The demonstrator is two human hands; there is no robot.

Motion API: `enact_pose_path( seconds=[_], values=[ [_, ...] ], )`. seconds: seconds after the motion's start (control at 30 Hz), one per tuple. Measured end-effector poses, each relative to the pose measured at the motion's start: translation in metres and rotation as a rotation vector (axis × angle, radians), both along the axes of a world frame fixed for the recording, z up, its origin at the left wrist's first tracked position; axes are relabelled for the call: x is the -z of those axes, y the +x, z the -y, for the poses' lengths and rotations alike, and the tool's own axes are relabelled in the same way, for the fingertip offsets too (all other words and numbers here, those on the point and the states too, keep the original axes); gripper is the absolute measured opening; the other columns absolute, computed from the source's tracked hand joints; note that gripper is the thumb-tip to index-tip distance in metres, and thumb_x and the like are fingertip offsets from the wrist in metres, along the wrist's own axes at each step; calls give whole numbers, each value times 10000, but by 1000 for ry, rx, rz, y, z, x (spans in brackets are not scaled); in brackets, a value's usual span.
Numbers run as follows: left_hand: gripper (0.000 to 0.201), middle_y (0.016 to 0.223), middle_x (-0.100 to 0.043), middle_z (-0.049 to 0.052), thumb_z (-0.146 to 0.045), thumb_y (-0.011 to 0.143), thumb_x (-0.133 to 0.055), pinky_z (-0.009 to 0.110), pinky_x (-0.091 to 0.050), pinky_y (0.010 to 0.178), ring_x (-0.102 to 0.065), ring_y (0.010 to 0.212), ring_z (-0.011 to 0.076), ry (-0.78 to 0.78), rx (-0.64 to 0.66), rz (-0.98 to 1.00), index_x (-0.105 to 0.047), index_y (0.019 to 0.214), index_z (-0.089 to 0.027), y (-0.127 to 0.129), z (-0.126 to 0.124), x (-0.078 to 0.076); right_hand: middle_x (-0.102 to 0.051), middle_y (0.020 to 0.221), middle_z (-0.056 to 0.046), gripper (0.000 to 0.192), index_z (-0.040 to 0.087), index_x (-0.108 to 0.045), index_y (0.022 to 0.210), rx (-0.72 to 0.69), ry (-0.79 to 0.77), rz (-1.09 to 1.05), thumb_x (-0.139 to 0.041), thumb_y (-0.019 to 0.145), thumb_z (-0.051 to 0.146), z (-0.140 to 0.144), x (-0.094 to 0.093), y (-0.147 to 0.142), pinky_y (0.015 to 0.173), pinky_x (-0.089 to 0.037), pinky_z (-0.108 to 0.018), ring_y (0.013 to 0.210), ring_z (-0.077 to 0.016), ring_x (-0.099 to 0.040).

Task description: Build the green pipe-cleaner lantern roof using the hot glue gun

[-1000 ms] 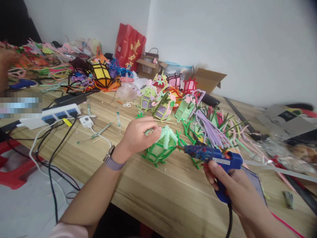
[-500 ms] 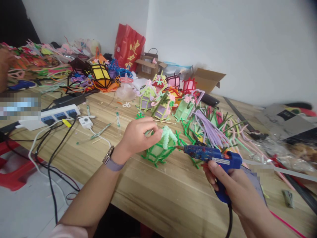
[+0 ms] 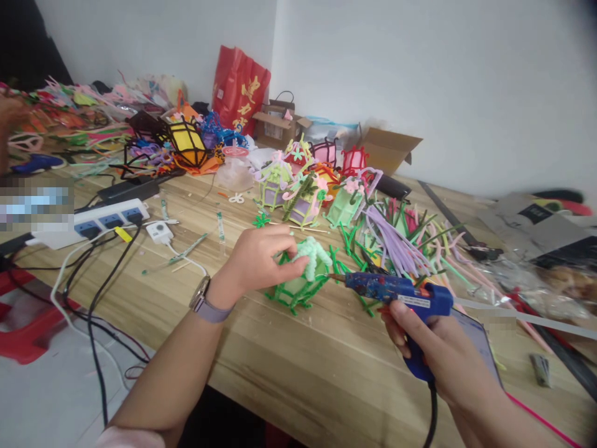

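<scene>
My left hand [image 3: 261,256] grips a small green pipe-cleaner lantern [image 3: 298,281] that rests on the wooden table [image 3: 308,367], with my fingers on its pale green fuzzy top [image 3: 311,254]. My right hand [image 3: 436,348] holds a blue hot glue gun [image 3: 401,295] by its handle. The gun's nozzle points left and sits right at the lantern's right side. A watch with a lilac strap is on my left wrist.
Finished pipe-cleaner lanterns [image 3: 298,186] and loose pipe cleaners [image 3: 401,239] crowd the table behind. A white power strip [image 3: 100,218] with cables lies at the left. A red bag [image 3: 240,90] and cardboard boxes [image 3: 389,149] stand by the wall. Another person's hand shows at far left.
My left hand has shifted slightly on the lantern's top. The glue gun stays at the lantern's right side. The view has drifted a little.
</scene>
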State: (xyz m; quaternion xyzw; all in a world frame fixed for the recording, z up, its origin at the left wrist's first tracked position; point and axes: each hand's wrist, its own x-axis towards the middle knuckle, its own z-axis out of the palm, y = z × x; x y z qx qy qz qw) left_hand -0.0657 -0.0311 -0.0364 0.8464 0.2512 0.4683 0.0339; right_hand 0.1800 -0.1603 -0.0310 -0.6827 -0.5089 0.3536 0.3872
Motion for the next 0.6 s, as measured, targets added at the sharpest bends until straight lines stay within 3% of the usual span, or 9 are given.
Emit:
enact_pose_path(
  seconds=[0.37,0.6],
  values=[
    [261,573,-459,-42,-240,836,-584,225,-324,531,-437,547,89,46,26,-50,-540,588,-173,-1,-1,-1,-499,463,-5,605,198,-512,499,15,-5,-9,-572,742,750,-1,-1,1,450,-319,-249,433,-108,-435],
    [269,572,-473,-37,-235,841,-565,225,-328,536,-440,551,91,40,38,-67,-531,581,-175,-1,-1,-2,-509,463,-14,608,199,-508,490,-5,-17,18,-547,772,737,-2,7,11,448,-335,-247,447,-113,-452]
  ],
)
